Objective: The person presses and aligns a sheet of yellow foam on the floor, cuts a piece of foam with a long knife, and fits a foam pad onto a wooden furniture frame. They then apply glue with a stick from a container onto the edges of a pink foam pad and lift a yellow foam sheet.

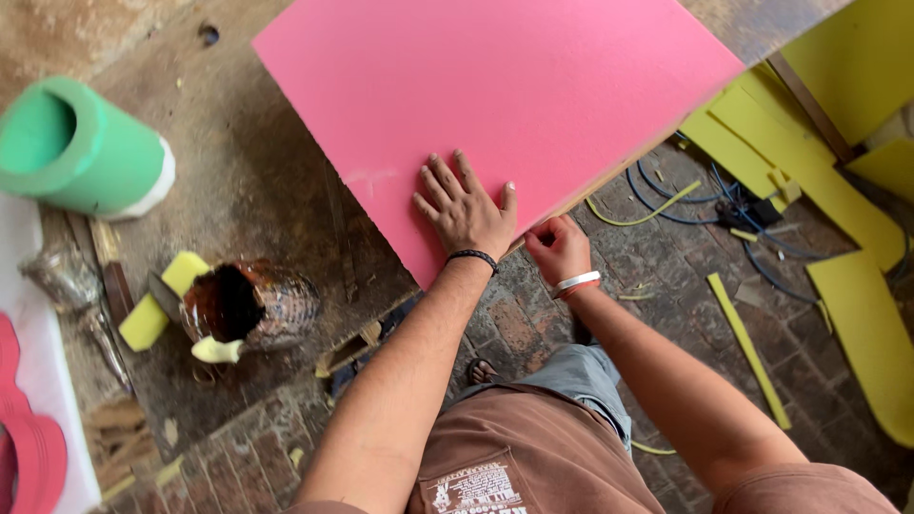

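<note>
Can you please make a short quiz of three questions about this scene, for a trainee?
1. True or false: the left hand lies flat on the pink sheet.
2. Where is the right hand? A) on the green roll B) at the sheet's edge C) in the tin
3. Fill in: the scraps on the floor at the right are ____ in colour.

Key:
1. True.
2. B; it grips the sheet's edge where it overhangs the bench. The green roll and the tin lie to the left, untouched.
3. Yellow.
</note>
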The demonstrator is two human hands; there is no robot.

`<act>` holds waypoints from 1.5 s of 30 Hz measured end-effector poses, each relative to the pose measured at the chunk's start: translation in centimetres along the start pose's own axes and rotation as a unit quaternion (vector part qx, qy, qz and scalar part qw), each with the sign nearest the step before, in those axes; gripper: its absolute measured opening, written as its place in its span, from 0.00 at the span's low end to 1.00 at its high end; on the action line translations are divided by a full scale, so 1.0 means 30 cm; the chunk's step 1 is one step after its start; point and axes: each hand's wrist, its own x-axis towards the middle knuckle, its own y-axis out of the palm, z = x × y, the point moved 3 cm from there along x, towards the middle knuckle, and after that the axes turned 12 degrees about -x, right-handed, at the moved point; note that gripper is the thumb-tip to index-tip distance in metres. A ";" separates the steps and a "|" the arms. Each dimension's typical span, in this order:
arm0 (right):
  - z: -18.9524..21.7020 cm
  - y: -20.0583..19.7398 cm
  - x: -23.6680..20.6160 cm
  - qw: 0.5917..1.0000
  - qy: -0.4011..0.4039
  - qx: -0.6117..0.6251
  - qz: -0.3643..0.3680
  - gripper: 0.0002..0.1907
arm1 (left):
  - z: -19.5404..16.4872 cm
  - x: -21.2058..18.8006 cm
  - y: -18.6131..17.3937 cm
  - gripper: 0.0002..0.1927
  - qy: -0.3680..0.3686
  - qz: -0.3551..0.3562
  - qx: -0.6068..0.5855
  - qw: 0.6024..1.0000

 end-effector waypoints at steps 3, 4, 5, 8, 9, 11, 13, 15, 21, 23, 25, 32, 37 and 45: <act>-0.015 0.002 -0.022 0.996 0.051 0.068 -0.026 0.08 | 0.008 -0.009 0.006 0.50 0.012 0.021 0.017 1.000; -0.021 0.005 -0.028 0.993 0.072 0.087 -0.039 0.08 | 0.010 -0.011 0.008 0.50 0.014 0.022 0.021 0.999; -0.025 0.010 -0.035 0.990 0.088 0.092 -0.055 0.08 | 0.011 -0.015 0.011 0.50 0.014 0.024 0.024 0.999; -0.037 0.034 -0.051 0.976 0.153 0.137 -0.069 0.08 | 0.016 -0.024 0.016 0.50 0.022 0.032 0.019 0.999; -0.047 0.042 -0.052 0.965 0.188 0.175 -0.057 0.08 | 0.016 -0.025 0.017 0.50 0.022 0.035 0.020 0.999; -0.053 0.055 -0.056 0.954 0.218 0.202 -0.048 0.08 | 0.016 -0.026 0.020 0.50 0.020 0.038 0.021 0.999; -0.052 0.068 -0.057 0.960 0.208 0.183 -0.051 0.08 | 0.016 -0.021 0.022 0.50 0.016 0.041 0.020 0.999; -0.042 0.072 -0.059 0.978 0.150 0.102 -0.099 0.07 | 0.015 -0.015 0.023 0.50 0.015 0.039 0.019 0.999; -0.047 0.072 -0.037 0.990 0.070 0.029 -0.117 0.07 | 0.011 -0.010 0.021 0.51 0.004 0.048 0.028 0.998; -0.072 0.056 -0.011 0.989 0.110 0.076 -0.061 0.08 | 0.006 -0.009 0.016 0.51 0.002 0.046 0.023 0.999; -0.094 0.055 0.004 0.968 0.186 0.166 0.030 0.09 | -0.001 -0.009 0.010 0.51 0.005 0.043 0.020 0.999; -0.065 0.050 0.010 0.993 0.058 0.047 -0.086 0.07 | -0.009 -0.005 0.000 0.51 0.002 0.029 0.029 0.999; -0.102 0.069 0.026 0.969 0.182 0.162 0.051 0.06 | -0.015 -0.004 0.002 0.51 -0.005 0.033 0.024 0.999; -0.090 0.056 0.027 0.980 0.163 0.114 0.030 0.06 | -0.011 0.001 0.008 0.51 -0.005 0.027 0.027 0.999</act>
